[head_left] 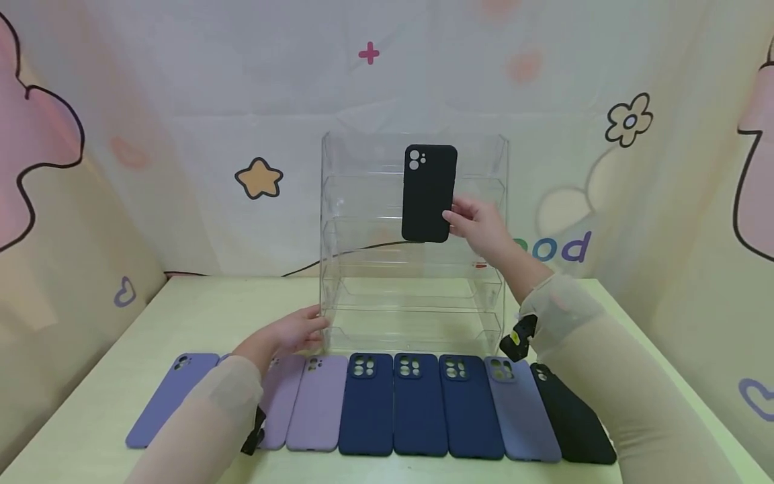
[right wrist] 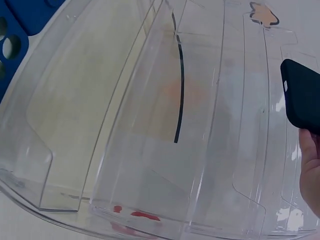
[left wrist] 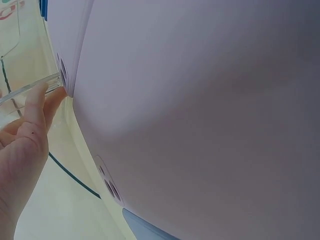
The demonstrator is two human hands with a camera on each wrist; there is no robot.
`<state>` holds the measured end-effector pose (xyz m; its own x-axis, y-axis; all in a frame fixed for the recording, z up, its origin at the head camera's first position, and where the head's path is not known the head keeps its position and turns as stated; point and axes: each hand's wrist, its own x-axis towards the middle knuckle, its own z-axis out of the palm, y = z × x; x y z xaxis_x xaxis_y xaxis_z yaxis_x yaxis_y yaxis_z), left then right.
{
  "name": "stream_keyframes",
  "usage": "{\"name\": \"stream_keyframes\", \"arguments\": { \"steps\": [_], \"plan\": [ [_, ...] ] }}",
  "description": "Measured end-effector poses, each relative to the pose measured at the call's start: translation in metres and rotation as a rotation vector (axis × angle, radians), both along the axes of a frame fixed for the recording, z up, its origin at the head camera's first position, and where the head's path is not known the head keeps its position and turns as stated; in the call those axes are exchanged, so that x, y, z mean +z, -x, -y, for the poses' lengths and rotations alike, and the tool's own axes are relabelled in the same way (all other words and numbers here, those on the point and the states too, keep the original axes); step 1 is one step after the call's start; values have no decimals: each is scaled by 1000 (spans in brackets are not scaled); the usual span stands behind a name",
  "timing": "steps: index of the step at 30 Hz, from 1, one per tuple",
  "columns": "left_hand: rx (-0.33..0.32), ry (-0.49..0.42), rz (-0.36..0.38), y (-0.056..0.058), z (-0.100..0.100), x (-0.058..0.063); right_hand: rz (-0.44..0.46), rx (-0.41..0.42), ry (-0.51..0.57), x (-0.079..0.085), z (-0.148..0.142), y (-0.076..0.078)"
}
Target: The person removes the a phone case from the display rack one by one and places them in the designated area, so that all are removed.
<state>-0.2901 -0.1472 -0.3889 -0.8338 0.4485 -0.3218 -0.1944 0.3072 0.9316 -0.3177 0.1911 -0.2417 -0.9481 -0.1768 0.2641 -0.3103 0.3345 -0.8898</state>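
Against the upper tiers of the clear acrylic rack (head_left: 414,269), your right hand (head_left: 480,228) pinched a black phone case (head_left: 428,193) by its lower right edge, holding it upright. Your left hand (head_left: 296,333), fingers relaxed, touched the rack's lower left corner. On the pale table (head_left: 199,309) before it lay a row of lilac cases (head_left: 317,410), navy cases (head_left: 417,407) and another black one.

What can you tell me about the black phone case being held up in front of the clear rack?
The black phone case is matte, soft-looking, with rounded corners and a camera cutout at its top left. It is upright, back facing the camera, raised in front of the upper tiers of the clear rack. The right hand pinches its lower right edge; nothing else touches it.
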Motion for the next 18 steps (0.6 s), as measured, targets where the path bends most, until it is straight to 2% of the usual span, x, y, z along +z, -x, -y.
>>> {"name": "stream_keyframes", "arguments": {
  "steps": [6, 11, 14, 18],
  "plan": [
    [11, 2, 5, -1, -1, -1, 18, 22, -14, -4, 1, -9],
    [20, 11, 3, 0, 1, -1, -9, 65, -58, -9, -2, -17],
    [2, 15, -7, 1, 2, -2, -24, 84, -105, -14, -6, -24],
    [-16, 0, -5, 1, 3, -3, -24, 108, -112, -21, -12, -31]
  ]
}}
